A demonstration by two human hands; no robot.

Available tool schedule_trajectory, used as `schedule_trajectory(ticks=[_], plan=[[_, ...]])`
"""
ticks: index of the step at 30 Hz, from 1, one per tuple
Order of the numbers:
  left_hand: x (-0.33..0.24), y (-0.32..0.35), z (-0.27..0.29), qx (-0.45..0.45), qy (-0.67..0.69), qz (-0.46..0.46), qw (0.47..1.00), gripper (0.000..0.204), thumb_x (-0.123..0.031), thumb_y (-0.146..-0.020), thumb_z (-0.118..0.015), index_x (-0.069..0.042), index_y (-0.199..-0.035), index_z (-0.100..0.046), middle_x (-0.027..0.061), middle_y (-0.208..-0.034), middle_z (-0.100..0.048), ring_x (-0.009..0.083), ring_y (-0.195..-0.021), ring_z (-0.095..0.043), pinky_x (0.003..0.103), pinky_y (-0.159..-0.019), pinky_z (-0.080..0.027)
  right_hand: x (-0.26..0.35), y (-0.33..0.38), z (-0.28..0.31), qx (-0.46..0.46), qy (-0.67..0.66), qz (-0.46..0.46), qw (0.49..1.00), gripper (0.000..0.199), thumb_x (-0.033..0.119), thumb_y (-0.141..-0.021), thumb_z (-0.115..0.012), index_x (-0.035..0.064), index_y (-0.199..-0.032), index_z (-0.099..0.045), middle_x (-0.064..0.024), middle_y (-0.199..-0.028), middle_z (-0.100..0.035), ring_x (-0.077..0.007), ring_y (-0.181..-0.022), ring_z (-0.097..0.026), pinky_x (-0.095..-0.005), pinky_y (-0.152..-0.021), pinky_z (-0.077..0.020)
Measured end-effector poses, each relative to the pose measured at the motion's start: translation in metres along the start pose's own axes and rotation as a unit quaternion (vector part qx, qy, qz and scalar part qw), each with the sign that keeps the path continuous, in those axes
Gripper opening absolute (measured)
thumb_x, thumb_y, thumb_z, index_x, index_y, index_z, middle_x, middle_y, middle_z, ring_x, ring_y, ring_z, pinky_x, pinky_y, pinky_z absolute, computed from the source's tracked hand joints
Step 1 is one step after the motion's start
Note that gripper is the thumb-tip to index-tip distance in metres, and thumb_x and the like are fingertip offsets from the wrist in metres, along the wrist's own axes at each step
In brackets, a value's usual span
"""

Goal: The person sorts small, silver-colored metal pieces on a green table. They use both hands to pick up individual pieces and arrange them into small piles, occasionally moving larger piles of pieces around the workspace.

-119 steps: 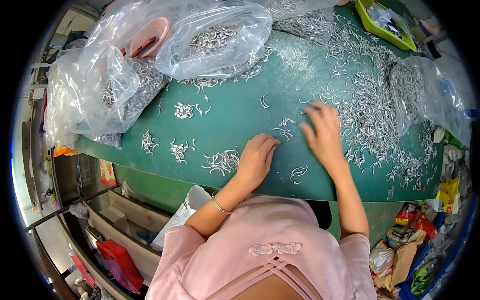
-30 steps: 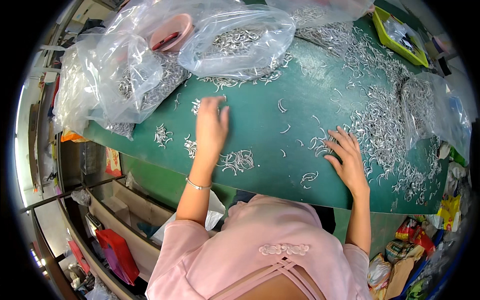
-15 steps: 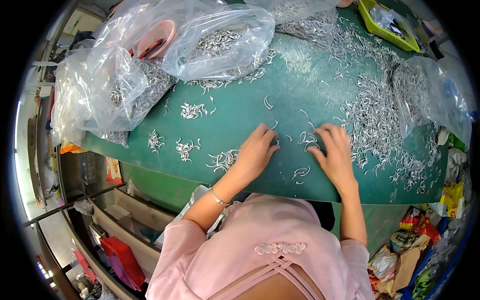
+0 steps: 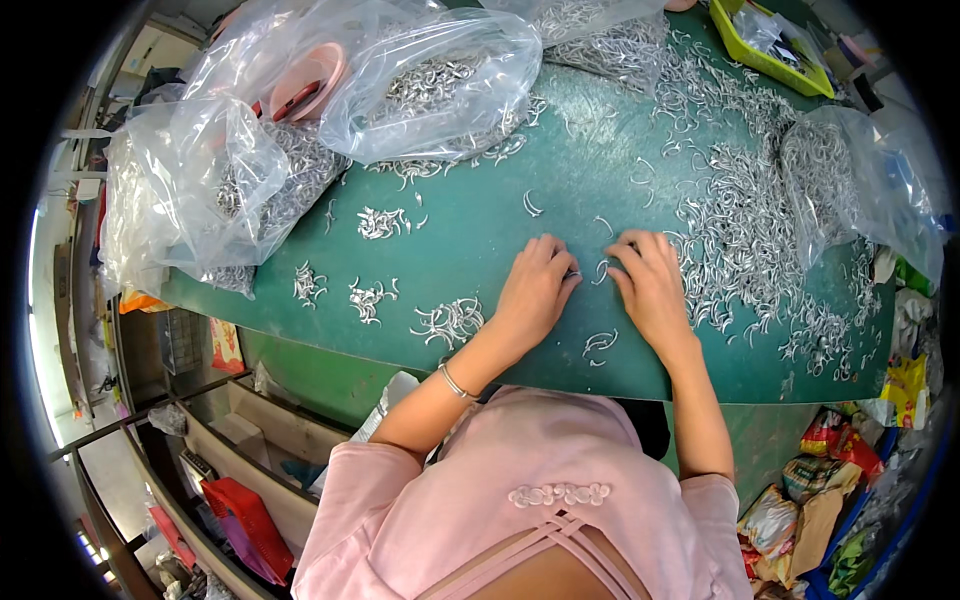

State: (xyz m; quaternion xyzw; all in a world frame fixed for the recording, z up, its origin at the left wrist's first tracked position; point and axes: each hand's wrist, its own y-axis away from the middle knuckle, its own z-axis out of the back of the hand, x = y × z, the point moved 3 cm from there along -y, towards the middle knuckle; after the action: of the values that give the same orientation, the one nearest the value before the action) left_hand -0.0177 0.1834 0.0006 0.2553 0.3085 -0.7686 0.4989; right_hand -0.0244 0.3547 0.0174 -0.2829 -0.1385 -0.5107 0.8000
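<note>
Small silver curved metal pieces lie scattered over the green table [image 4: 470, 235]. My left hand [image 4: 535, 292] has its fingers curled inward, with one curved metal piece [image 4: 573, 274] showing at thumb and fingertips. Just to its right, my right hand [image 4: 650, 285] rests low over the table, thumb and fingers apart beside a few loose curved pieces [image 4: 602, 271]. A small heap of pieces [image 4: 450, 320] sits left of my left wrist. Between my forearms lies a smaller cluster [image 4: 600, 343]. The undersides of my fingers are hidden.
A large spread of pieces [image 4: 740, 230] covers the right side, beside a clear plastic bag [image 4: 895, 215]. Filled clear bags [image 4: 350, 125] stand at the back left with a pink bowl [image 4: 330, 62]. Small heaps [image 4: 370, 300] dot the left. A yellow-green basket [image 4: 740, 45] stands back right.
My left hand has shifted slightly right. My right hand has moved a little left and away from me, and fewer loose pieces show between the hands.
</note>
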Motion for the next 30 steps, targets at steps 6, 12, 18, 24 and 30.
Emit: schedule_trajectory(ticks=[6,12,18,24,30], plan=[[0.002,-0.004,0.005,-0.037,0.047,0.022,0.998,0.016,0.003,-0.079,-0.068,0.000,-0.094,-0.061,0.0147,-0.100,-0.055,0.0333,-0.094,-0.055,0.040,-0.083,-0.046,-0.014,-0.002,0.005,-0.012,0.024,-0.030,0.999,0.015,0.004,-0.075,-0.071,0.0035,-0.087,-0.062,-0.0091,-0.097,-0.058,-0.0297,-0.093,-0.053,-0.0399,-0.079,-0.0401],[0.006,0.001,0.013,-0.055,0.022,0.026,0.998,0.020,0.008,-0.080,-0.062,0.000,-0.098,-0.061,0.0159,-0.102,-0.056,0.0341,-0.095,-0.056,0.040,-0.083,-0.046,0.003,0.000,-0.004,-0.020,-0.047,-0.026,0.998,0.013,0.006,-0.078,-0.070,0.0041,-0.087,-0.062,-0.0101,-0.093,-0.059,-0.0296,-0.090,-0.054,-0.0403,-0.077,-0.0401],[0.008,0.005,0.024,-0.051,-0.009,0.030,0.998,0.025,0.006,-0.080,-0.063,0.000,-0.103,-0.061,0.0147,-0.101,-0.056,0.0334,-0.095,-0.055,0.041,-0.083,-0.045,0.018,-0.001,-0.017,0.030,-0.012,-0.018,0.999,0.020,0.009,-0.077,-0.072,0.0035,-0.093,-0.062,-0.0090,-0.095,-0.057,-0.0278,-0.093,-0.053,-0.0395,-0.079,-0.0388],[0.005,0.012,0.009,0.006,-0.029,0.006,1.000,0.022,0.002,-0.081,-0.062,0.000,-0.103,-0.061,0.0131,-0.099,-0.055,0.0317,-0.094,-0.054,0.040,-0.079,-0.044,0.029,-0.003,-0.016,0.035,0.013,0.002,0.999,0.023,0.009,-0.076,-0.073,0.0031,-0.095,-0.061,-0.0093,-0.095,-0.056,-0.0282,-0.093,-0.053,-0.0394,-0.079,-0.0393],[0.007,0.029,0.014,0.042,0.012,0.031,0.999,0.022,0.004,-0.082,-0.061,0.001,-0.104,-0.060,0.0151,-0.100,-0.055,0.0336,-0.094,-0.054,0.040,-0.082,-0.045,0.044,0.008,-0.043,0.062,0.020,0.026,0.998,0.019,0.007,-0.075,-0.070,0.0052,-0.089,-0.058,-0.0089,-0.088,-0.053,-0.0280,-0.087,-0.053,-0.0395,-0.077,-0.0403]])
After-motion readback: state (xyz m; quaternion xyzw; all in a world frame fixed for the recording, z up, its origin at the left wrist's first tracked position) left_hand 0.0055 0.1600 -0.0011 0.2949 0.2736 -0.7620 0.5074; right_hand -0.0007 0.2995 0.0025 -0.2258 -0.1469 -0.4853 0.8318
